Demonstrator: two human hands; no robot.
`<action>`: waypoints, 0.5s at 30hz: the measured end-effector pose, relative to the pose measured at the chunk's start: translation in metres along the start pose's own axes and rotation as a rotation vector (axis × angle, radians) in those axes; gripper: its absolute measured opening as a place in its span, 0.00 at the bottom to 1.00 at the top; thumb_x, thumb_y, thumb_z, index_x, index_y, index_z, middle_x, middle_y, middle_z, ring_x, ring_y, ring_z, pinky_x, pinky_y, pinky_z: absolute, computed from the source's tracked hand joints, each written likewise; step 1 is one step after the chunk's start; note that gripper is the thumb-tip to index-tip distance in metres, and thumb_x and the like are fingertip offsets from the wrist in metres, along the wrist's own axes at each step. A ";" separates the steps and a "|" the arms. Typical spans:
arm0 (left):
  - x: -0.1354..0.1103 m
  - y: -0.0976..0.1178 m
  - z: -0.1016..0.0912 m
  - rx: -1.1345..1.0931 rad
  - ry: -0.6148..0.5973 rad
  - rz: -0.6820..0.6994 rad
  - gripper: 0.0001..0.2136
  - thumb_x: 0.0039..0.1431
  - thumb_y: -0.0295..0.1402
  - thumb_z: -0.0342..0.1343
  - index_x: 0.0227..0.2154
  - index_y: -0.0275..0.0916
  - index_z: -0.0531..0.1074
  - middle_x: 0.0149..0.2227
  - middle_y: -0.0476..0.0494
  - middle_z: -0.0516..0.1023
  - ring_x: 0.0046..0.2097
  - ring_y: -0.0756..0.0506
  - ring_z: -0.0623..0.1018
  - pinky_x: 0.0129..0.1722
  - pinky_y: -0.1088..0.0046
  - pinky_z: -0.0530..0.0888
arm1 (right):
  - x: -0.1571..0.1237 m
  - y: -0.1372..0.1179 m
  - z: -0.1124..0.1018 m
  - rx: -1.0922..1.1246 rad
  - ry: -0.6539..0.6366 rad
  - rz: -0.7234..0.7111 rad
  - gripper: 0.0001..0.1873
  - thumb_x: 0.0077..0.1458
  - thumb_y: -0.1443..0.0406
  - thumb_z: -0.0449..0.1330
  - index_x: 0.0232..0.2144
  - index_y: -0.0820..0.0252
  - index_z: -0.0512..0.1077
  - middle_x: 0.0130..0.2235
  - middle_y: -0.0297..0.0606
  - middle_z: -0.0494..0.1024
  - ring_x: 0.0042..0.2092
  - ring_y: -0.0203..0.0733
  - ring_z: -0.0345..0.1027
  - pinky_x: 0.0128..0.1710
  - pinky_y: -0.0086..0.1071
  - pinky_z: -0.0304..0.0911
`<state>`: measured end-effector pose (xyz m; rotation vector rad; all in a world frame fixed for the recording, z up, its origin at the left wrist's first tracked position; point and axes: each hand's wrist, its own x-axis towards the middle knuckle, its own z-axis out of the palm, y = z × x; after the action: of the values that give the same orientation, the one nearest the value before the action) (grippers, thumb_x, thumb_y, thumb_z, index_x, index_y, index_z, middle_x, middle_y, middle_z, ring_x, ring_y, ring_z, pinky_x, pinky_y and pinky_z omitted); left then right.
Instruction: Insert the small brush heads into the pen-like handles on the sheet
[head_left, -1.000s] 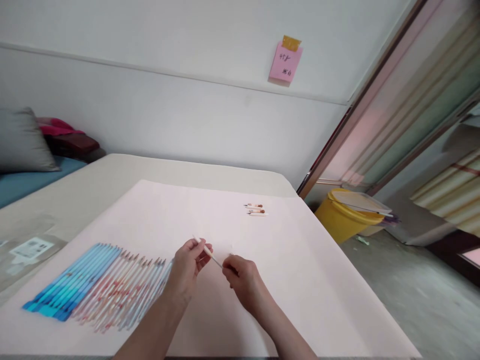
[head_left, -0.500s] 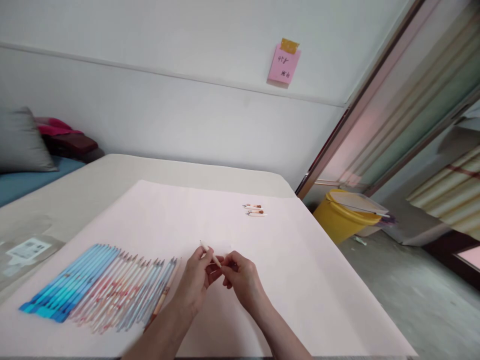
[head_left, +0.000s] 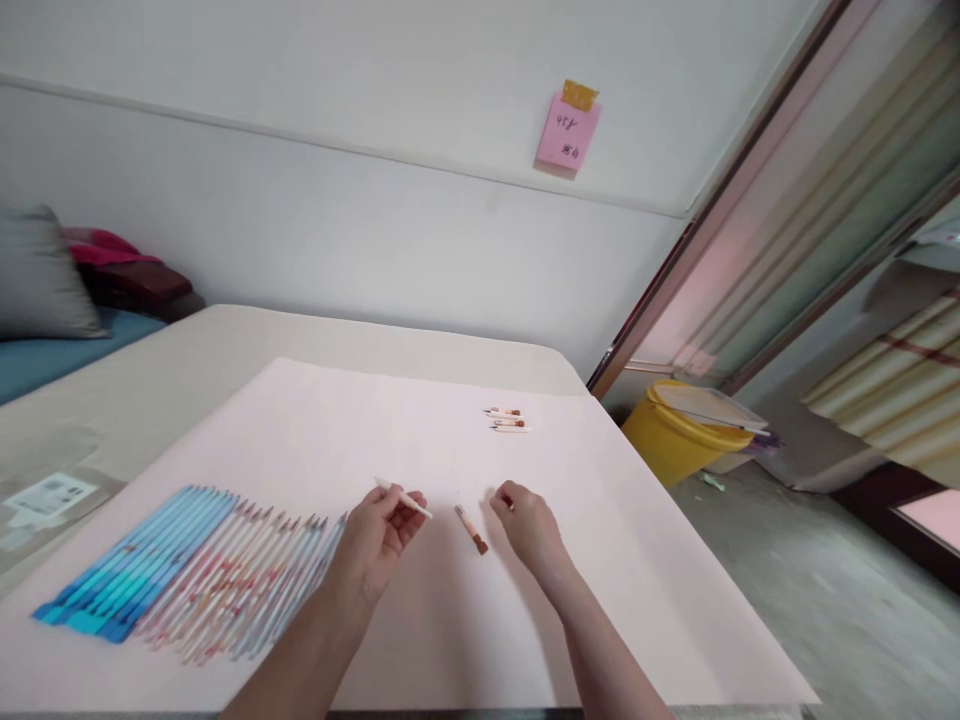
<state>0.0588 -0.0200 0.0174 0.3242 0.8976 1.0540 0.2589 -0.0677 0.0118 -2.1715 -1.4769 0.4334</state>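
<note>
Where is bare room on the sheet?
The sheet is bare right of the right hand, and between the pen row and the sheet's far edge. Crowded: near left, under that row; centre, at the left hand and brown-ended piece.

A head-worn camera is looking down from close above the table [head_left: 420, 352], facing forward to a white wall [head_left: 360, 230].

White wall [head_left: 337, 240], pink note [head_left: 568, 132] taped up. Grey floor [head_left: 757, 570], yellow bin [head_left: 664, 440] right. Grey cushion [head_left: 45, 280] left.
</note>
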 end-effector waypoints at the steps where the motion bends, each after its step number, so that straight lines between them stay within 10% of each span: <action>1: -0.001 0.001 0.000 -0.005 0.001 0.001 0.05 0.57 0.23 0.51 0.26 0.34 0.66 0.29 0.40 0.75 0.31 0.48 0.78 0.31 0.72 0.77 | 0.000 0.000 0.004 -0.085 -0.042 -0.005 0.06 0.50 0.66 0.50 0.24 0.58 0.65 0.28 0.36 0.73 0.30 0.38 0.66 0.27 0.28 0.51; 15: -0.006 0.002 0.002 -0.033 0.004 -0.040 0.06 0.57 0.23 0.50 0.25 0.34 0.65 0.28 0.40 0.75 0.31 0.48 0.78 0.30 0.72 0.76 | 0.011 -0.007 0.040 -0.326 -0.204 -0.020 0.13 0.54 0.67 0.47 0.42 0.57 0.66 0.35 0.42 0.76 0.34 0.42 0.70 0.28 0.30 0.52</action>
<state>0.0577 -0.0233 0.0228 0.2756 0.8859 1.0319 0.2368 -0.0472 -0.0179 -2.4174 -1.7850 0.4443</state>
